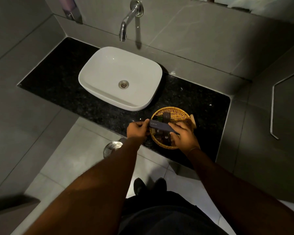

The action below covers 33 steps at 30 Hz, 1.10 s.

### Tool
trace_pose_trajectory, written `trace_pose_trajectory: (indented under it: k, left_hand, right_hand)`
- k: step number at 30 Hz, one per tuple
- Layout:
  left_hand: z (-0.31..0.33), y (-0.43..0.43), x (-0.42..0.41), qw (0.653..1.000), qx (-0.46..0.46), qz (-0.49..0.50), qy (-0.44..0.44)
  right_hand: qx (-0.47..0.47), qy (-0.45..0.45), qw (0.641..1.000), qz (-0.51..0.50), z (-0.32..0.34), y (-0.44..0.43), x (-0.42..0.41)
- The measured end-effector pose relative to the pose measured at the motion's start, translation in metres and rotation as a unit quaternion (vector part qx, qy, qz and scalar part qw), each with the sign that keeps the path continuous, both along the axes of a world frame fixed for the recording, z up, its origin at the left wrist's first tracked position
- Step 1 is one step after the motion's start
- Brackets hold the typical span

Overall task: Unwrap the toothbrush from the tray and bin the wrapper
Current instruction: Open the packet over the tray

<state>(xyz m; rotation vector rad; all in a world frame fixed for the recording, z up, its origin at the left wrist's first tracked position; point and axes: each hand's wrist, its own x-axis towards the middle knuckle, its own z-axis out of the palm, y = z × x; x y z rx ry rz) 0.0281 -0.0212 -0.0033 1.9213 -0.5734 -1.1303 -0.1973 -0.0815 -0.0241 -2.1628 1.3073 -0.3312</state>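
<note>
A long dark blue toothbrush packet (160,125) is held level just above the round wicker tray (180,111) on the black stone counter. My left hand (137,129) grips the packet's left end. My right hand (185,134) holds its right end, over the tray's near side. Several small dark toiletry packs (165,137) lie in the tray under the packet. The toothbrush itself is hidden inside the packet. A steel bin (111,147) stands on the floor below the counter edge, partly behind my left forearm.
A white basin (98,92) sits on the counter (58,78) to the left of the tray, under a chrome wall tap (126,29). Grey tiled walls close in the counter on three sides. My shoes (148,185) are on the tiled floor.
</note>
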Motion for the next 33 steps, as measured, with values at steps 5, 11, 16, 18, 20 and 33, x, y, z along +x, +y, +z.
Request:
trace_pose_trajectory:
  k: [5, 11, 16, 18, 20, 33]
  left_hand:
    - [0.001, 0.001, -0.002, 0.999, -0.004, 0.040, 0.033]
    - [0.013, 0.001, -0.001, 0.988, 0.006, 0.083, 0.131]
    - [0.021, 0.001, -0.003, 0.995, 0.027, 0.014, 0.090]
    - [0.022, 0.003, -0.001, 0.995, 0.020, 0.015, 0.093]
    - [0.024, 0.001, 0.004, 0.990, 0.026, 0.055, 0.126]
    - [0.060, -0.015, 0.007, 0.980, -0.056, -0.016, 0.190]
  right_hand:
    - [0.001, -0.001, 1.000, 0.003, 0.002, -0.003, 0.001]
    - [0.016, -0.002, 1.000, 0.002, 0.005, -0.002, -0.001]
    - [0.025, 0.008, 1.000, 0.005, 0.007, -0.001, 0.001]
    - [0.030, 0.006, 1.000, 0.005, 0.009, -0.001, 0.002]
    - [0.032, 0.001, 0.999, 0.004, 0.012, -0.002, 0.004]
    - [0.161, -0.173, 0.969, -0.076, 0.036, 0.011, 0.065]
